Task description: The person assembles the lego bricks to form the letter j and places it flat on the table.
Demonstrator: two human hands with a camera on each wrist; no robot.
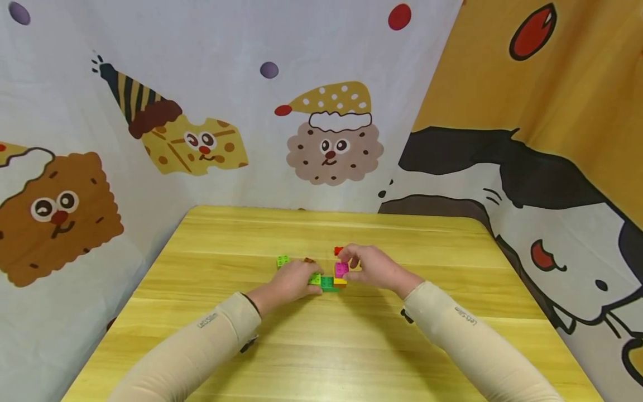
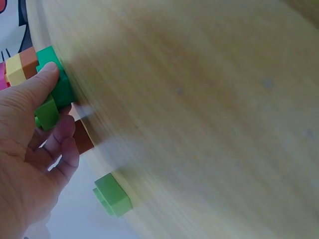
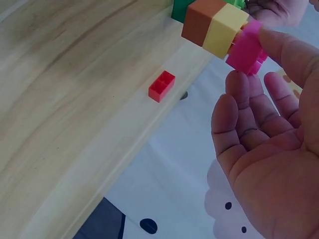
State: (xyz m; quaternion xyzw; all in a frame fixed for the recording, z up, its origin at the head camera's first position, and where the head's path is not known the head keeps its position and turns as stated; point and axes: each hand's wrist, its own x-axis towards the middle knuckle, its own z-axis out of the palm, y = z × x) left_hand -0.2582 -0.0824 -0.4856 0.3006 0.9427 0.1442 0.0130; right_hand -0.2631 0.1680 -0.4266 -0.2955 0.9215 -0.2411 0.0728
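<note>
My left hand (image 1: 288,282) grips a dark green toy building brick (image 2: 62,89) and the light green brick (image 2: 47,113) joined to it, thumb across the dark green one. At its other end, a brown brick (image 3: 202,22) carries a yellow brick (image 3: 225,31). Between thumb and fingertips, my right hand (image 1: 374,268) pinches a pink brick (image 3: 245,48) at the yellow brick's studded side. In the right wrist view the pink brick looks slightly tilted, with a narrow gap showing; whether it is fully pressed on I cannot tell.
A loose red brick (image 3: 162,86) lies beyond my right hand. Beyond my left hand are a light green brick (image 1: 283,261) and a brown brick (image 1: 309,260), partly covered by the fingers. The wooden table (image 1: 321,346) ends at a printed cloth (image 1: 226,44).
</note>
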